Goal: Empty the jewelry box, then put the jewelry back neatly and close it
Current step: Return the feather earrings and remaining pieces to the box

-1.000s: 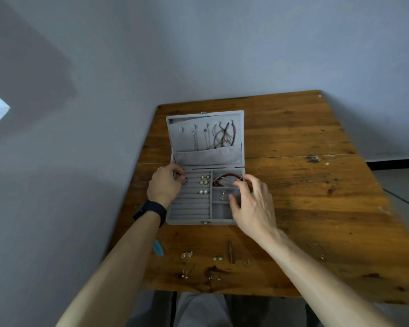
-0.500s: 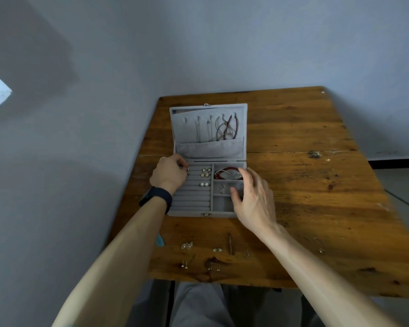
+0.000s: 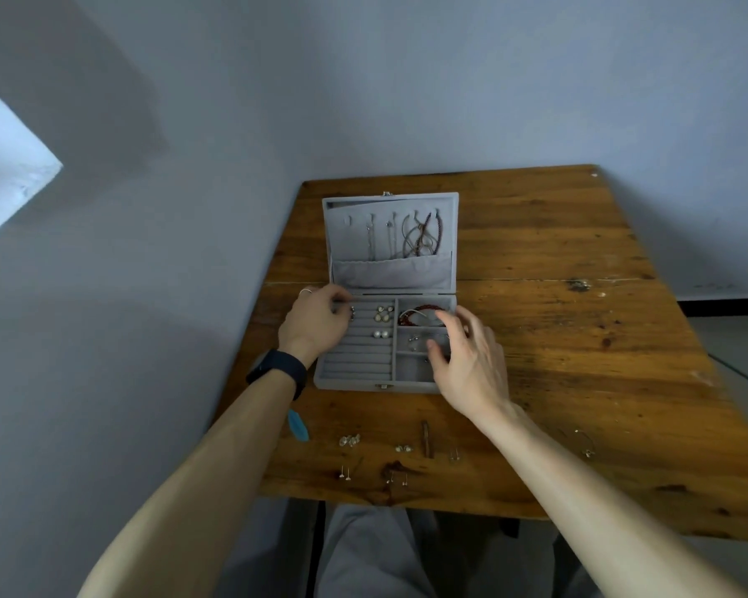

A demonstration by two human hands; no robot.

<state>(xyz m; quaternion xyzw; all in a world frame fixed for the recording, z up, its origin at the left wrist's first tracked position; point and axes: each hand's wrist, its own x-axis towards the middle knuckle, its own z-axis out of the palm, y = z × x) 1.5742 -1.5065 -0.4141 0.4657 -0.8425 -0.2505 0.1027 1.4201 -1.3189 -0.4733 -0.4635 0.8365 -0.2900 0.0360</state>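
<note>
The grey jewelry box (image 3: 355, 375) lies open on the wooden table (image 3: 579, 338), its lid (image 3: 342, 235) laid back. Necklaces (image 3: 422, 239) hang inside the lid. The base holds earrings (image 3: 383, 313), pearl studs (image 3: 381, 334) and a red bracelet (image 3: 419, 316). My left hand (image 3: 316, 321) is at the top left of the ring rolls, fingers curled, pinching a small silver piece (image 3: 351, 313). My right hand (image 3: 467, 360) hovers over the small right compartments, fingers loosely spread and holding nothing.
Several loose earrings (image 3: 349, 440) lie near the table's front edge, with a brown stick-like piece (image 3: 426, 438), a teal feather piece (image 3: 299, 425) and a thin hoop (image 3: 586, 442) at the right. A wall runs along the table's left and back.
Both hands stay at the box. My right hand's fingers have spread a little over the small compartments; the left keeps its pinch at the ring rolls.
</note>
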